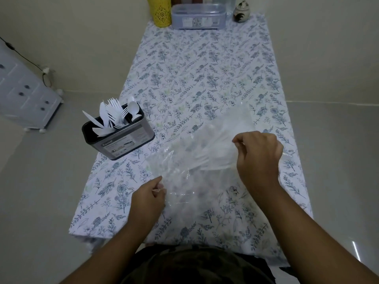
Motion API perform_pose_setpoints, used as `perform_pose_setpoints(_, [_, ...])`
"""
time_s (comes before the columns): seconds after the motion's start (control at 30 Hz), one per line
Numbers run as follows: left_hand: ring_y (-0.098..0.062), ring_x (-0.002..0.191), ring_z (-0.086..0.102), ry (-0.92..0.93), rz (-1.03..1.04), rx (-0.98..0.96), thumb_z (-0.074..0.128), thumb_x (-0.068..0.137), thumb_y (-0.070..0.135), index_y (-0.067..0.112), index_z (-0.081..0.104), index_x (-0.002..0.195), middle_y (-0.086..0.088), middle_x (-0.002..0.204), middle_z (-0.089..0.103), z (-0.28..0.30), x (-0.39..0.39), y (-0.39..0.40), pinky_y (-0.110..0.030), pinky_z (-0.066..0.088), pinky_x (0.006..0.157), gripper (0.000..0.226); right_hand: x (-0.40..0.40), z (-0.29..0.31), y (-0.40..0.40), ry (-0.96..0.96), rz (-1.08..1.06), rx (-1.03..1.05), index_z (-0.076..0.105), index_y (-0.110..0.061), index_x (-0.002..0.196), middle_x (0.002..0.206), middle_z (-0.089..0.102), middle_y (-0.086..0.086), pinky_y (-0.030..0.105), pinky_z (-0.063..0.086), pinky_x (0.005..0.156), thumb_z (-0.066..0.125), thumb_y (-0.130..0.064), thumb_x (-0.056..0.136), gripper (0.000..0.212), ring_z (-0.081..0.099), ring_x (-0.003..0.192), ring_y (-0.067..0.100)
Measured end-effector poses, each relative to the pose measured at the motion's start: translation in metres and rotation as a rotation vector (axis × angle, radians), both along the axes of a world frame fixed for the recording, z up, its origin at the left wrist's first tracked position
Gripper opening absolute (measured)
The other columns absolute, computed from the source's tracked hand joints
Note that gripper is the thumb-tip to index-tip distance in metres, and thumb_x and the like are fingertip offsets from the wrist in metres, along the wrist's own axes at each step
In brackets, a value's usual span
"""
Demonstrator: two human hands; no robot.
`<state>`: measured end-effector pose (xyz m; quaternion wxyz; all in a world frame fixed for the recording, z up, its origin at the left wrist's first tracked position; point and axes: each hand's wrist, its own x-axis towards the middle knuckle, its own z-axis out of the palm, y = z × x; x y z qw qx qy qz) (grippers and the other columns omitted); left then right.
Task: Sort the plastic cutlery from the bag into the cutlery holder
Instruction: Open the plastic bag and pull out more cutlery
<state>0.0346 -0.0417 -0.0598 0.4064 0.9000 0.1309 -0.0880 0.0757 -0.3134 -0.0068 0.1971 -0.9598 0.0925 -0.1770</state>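
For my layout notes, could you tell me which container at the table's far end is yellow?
The tall yellow patterned canister at far left; the lidded clear plastic box and small ceramic jar aren't.

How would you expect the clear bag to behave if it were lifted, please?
The bag is thin, wrinkled film, so it would probably sag and fold. It looks nearly empty, hence likely very light. Its glossy surface may slip unless pinched, as the left hand and right hand do.

Cutlery holder [121, 138] stands left of the bag [205, 156] on the table [205, 68].

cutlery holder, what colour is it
Black holder with a grey label on its side; head view shows it.
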Motion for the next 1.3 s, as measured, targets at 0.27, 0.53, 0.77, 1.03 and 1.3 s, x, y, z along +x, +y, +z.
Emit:
perform_pose_setpoints(0.27, [-0.003,0.092,0.062,0.004,-0.04,-0.054,0.068,0.091,0.013,0.016,0.066,0.131,0.0,0.11,0.073,-0.012,-0.002,0.004,0.003,0.036,0.073,0.039,-0.021,0.017,0.018,-0.119,0.159,-0.036,0.073,-0.025,0.094,0.092,0.068,-0.008,0.029,0.018,0.084,0.066,-0.014,0.094,0.013,0.054,0.095,0.024])
perform_pose_setpoints(0.53, [0.011,0.087,0.057,0.007,-0.025,-0.148,0.066,0.092,0.007,0.017,0.067,0.125,0.007,0.101,0.068,-0.012,-0.001,0.015,0.005,0.04,0.066,0.035,-0.02,0.005,0.004,0.207,0.059,-0.028,0.071,-0.028,0.099,0.097,0.071,-0.007,0.034,0.024,0.085,0.066,-0.017,0.095,0.013,0.056,0.106,0.026])
perform_pose_setpoints(0.77, [0.01,0.085,0.057,-0.037,-0.059,-0.113,0.062,0.093,0.004,0.017,0.068,0.121,0.005,0.1,0.068,-0.013,0.0,0.023,0.005,0.041,0.066,0.032,-0.017,-0.016,0.022,0.318,0.15,-0.021,0.068,-0.028,0.129,0.135,0.063,0.001,0.045,0.034,0.107,0.072,-0.028,0.089,0.039,0.049,0.131,0.029])
perform_pose_setpoints(1.03, [-0.009,0.077,0.067,0.0,0.115,-0.437,0.063,0.094,0.003,0.021,0.069,0.109,0.004,0.09,0.073,-0.01,0.007,0.029,-0.024,0.056,0.068,0.024,-0.007,-0.07,0.02,0.448,0.168,-0.027,0.079,-0.022,0.115,0.123,0.075,0.004,0.04,0.042,0.103,0.082,-0.022,0.084,0.032,0.059,0.121,0.031])
perform_pose_setpoints(1.3, [-0.001,0.067,0.058,-0.068,0.043,-0.37,0.057,0.097,0.004,0.027,0.066,0.119,0.007,0.089,0.066,-0.018,0.004,0.035,-0.017,0.049,0.061,0.034,-0.007,-0.053,0.023,0.228,0.141,0.009,0.079,-0.019,0.087,0.081,0.073,-0.001,0.035,0.036,0.08,0.076,-0.012,0.088,0.008,0.059,0.094,0.032])
